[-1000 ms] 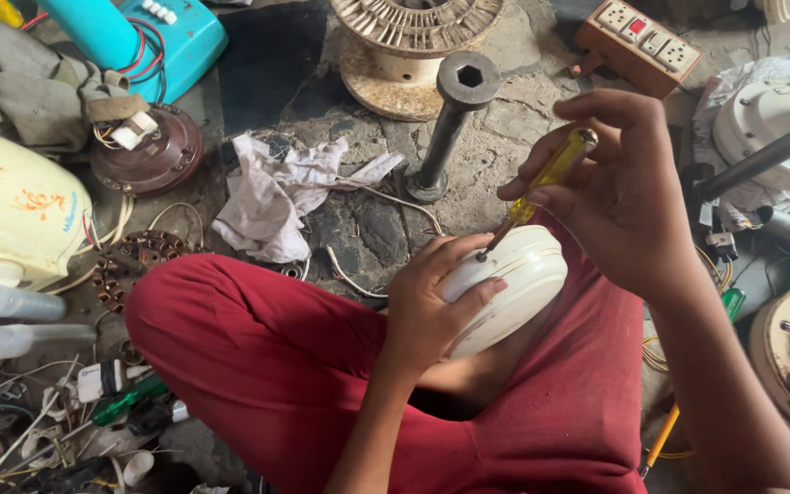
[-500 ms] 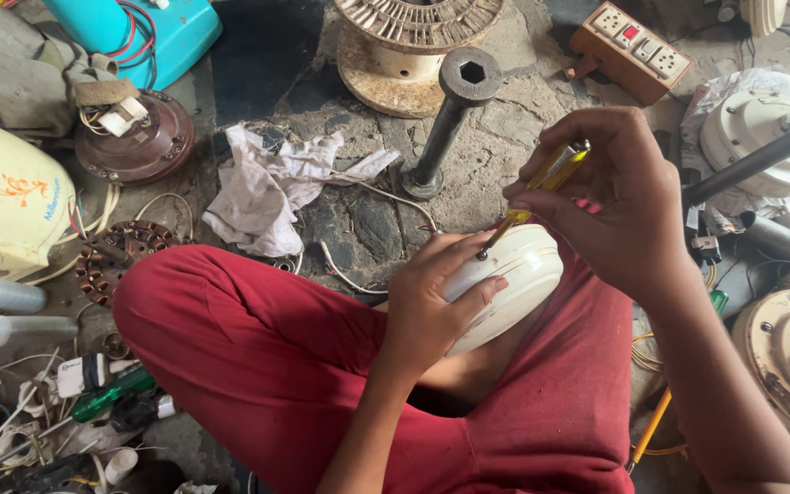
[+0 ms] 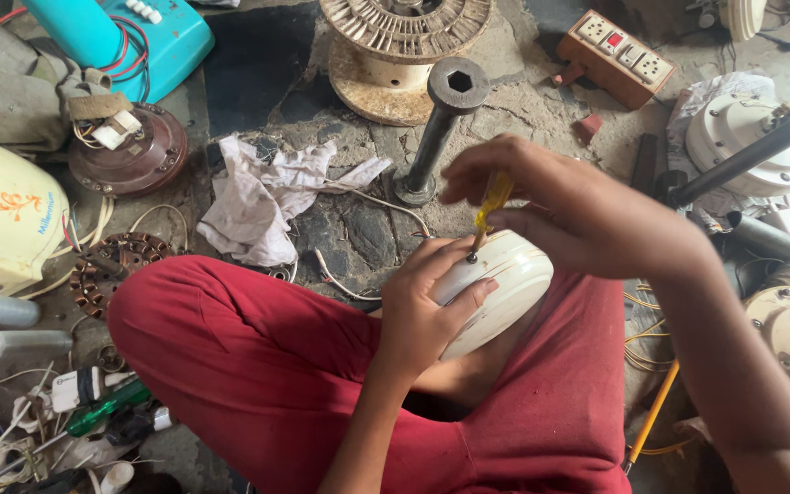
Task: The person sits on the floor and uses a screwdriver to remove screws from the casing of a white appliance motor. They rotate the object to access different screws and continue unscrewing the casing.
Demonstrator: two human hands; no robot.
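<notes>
My left hand (image 3: 422, 306): palm down, fingers curled, thumb extended. My right hand (image 3: 578, 215): raised above it, fingertips pinched together, forearm entering from lower right.

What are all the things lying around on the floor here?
Round fan housing: one, white, on the lap.
Screwdriver: one, yellow handle, tip on the housing.
Rag: one, white, crumpled on the stone floor.
Socket pipe: one, dark metal, upright by the rag.
Wire spool: one, tan, top centre.
Socket board: one, brown, top right.
Fan base: one, turquoise, top left.
Copper winding: one, brown, left.
Green screwdriver: one, bottom left.
Trousers: red.
Left hand: steadies the housing.
Right hand: grips the screwdriver.
</notes>
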